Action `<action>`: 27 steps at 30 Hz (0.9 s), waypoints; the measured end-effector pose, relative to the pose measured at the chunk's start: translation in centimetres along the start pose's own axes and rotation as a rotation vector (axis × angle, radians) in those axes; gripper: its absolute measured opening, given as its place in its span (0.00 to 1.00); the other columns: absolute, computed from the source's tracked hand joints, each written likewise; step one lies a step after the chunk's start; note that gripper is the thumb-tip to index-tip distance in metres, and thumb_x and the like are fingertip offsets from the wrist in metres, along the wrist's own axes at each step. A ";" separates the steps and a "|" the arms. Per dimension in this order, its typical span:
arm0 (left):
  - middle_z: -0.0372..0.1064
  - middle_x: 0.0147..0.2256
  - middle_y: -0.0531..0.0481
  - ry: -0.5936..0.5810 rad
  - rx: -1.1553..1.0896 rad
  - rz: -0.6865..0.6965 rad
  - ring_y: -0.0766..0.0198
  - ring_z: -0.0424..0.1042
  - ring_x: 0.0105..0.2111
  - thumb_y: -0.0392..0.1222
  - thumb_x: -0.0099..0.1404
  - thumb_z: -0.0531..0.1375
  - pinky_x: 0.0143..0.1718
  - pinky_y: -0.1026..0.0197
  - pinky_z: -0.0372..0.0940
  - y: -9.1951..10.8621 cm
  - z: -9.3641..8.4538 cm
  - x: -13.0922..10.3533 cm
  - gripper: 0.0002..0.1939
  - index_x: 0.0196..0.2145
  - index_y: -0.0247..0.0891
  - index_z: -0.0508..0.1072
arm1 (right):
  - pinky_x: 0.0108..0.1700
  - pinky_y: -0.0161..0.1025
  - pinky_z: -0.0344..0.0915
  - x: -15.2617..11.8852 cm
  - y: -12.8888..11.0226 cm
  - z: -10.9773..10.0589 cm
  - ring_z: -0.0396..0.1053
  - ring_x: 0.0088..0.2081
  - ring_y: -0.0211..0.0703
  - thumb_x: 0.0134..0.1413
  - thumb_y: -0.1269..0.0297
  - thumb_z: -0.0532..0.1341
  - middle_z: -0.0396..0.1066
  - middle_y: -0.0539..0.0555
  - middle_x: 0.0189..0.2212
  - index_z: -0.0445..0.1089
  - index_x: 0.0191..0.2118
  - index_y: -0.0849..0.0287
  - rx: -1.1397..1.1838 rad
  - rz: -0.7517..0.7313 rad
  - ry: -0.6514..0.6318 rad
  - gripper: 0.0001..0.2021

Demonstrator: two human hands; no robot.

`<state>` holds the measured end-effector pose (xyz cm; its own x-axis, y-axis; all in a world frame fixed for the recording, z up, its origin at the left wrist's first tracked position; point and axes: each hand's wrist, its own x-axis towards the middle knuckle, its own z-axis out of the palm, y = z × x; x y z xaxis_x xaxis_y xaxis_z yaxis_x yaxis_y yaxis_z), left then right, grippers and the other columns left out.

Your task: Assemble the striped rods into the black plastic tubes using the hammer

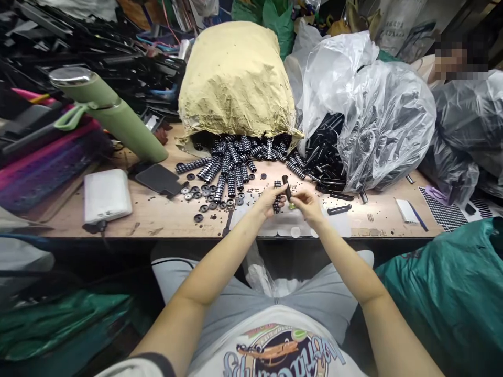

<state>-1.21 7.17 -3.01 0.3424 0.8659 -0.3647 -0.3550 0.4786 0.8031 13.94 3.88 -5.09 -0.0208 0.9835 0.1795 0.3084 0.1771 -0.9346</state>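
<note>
Both of my hands meet over the front of the workbench. My left hand (269, 201) is closed around a black roller with a white checkered pattern (277, 198). Its thumb reaches toward a short dark stick-like piece (287, 189). That dark piece is pinched in my right hand (307, 205), close beside the roller. A small yellow-green spot shows under the right fingertips; I cannot make out what it is. Beyond the hands, many checkered rollers (231, 162) spill from a yellow sack (238, 78). Loose black discs (203, 208) lie left of my hands.
Black tubes (324, 152) spill from a clear plastic bag (387, 125). A green bottle (118, 118) and a white power bank (107, 193) stand left. One black piece (339, 209) and a white pad (407, 211) lie right. A green sack (451, 283) flanks my legs.
</note>
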 end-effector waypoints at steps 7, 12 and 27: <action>0.57 0.13 0.59 0.039 0.296 0.199 0.75 0.54 0.11 0.42 0.50 0.69 0.12 0.70 0.48 -1.6 0.7 -3.0 0.14 0.27 0.34 0.68 | 0.63 0.55 0.52 -2.0 -3.2 -1.4 0.48 0.64 0.56 0.36 0.57 0.72 0.50 0.63 0.63 0.49 0.64 0.57 -0.583 -0.291 -0.211 0.49; 0.63 0.21 0.57 -0.031 0.066 0.211 0.74 0.57 0.12 0.54 0.59 0.60 0.11 0.70 0.49 -1.2 0.5 -4.6 0.21 0.43 0.35 0.70 | 0.65 0.53 0.51 -2.7 -4.7 -1.1 0.44 0.66 0.54 0.37 0.56 0.72 0.45 0.66 0.63 0.38 0.67 0.60 -0.504 -0.318 -0.183 0.56; 0.62 0.18 0.56 0.035 -0.035 0.181 0.66 0.66 0.14 0.54 0.54 0.62 0.16 0.64 0.64 -1.7 2.2 -6.5 0.19 0.32 0.34 0.69 | 0.66 0.52 0.49 -5.3 -5.4 0.1 0.45 0.66 0.54 0.38 0.57 0.72 0.47 0.65 0.63 0.39 0.65 0.57 -0.339 -0.449 -0.267 0.53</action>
<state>-0.91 0.40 -1.00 0.2398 0.9425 -0.2330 -0.4384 0.3192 0.8402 12.29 -2.27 -0.99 -0.4421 0.7986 0.4083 0.4984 0.5972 -0.6284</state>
